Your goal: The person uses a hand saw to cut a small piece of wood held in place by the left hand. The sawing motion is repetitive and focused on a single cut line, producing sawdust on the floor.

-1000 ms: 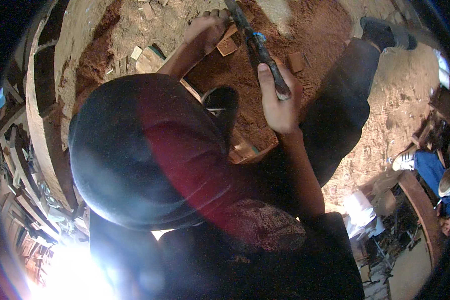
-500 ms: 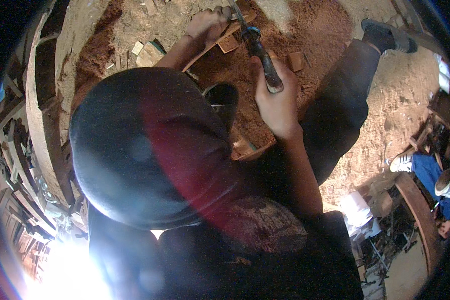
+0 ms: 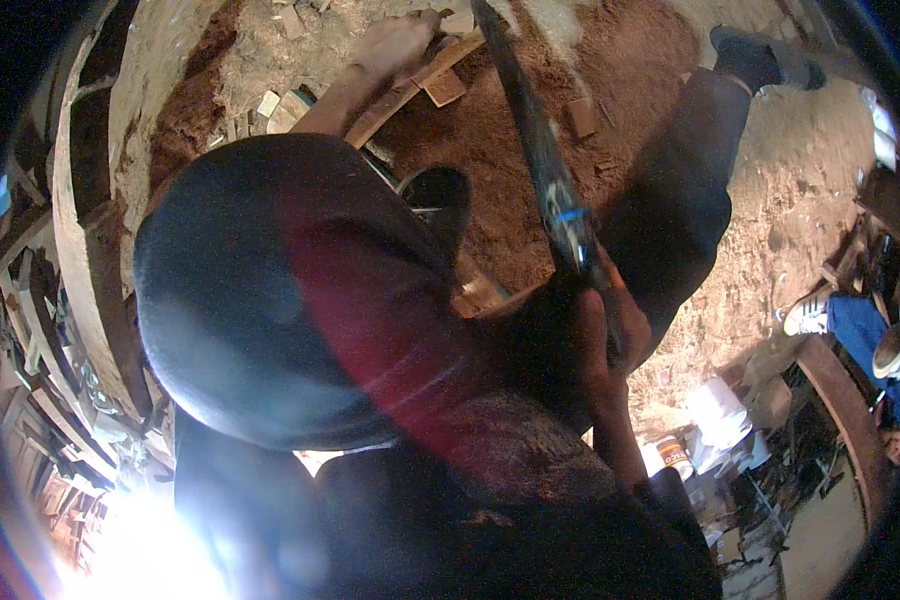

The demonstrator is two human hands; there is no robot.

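My right hand (image 3: pixel 610 325) is wrapped round the dark handle of a long-bladed hand tool (image 3: pixel 530 125), drawn back beside my right thigh. A blue band circles the tool where blade and handle meet. Its long dark blade slants up and away toward the top edge, its far end by the wooden strip (image 3: pixel 395 105). My left hand (image 3: pixel 400 45) is closed at the strip's far part, the fingers partly hidden. Whether the blade touches the wood, I cannot tell.
Reddish sawdust (image 3: pixel 630 70) covers the ground between my legs. A small wood block (image 3: pixel 444 88) lies against the strip, another block (image 3: pixel 581 117) farther right. Long timbers (image 3: pixel 90 260) stand at left. A white container (image 3: pixel 718 412) and a curved wooden piece (image 3: pixel 845 420) are at right.
My right hand has pulled the tool back toward me and slightly right, so much more of the blade shows. My left hand and the strip have shifted only slightly.
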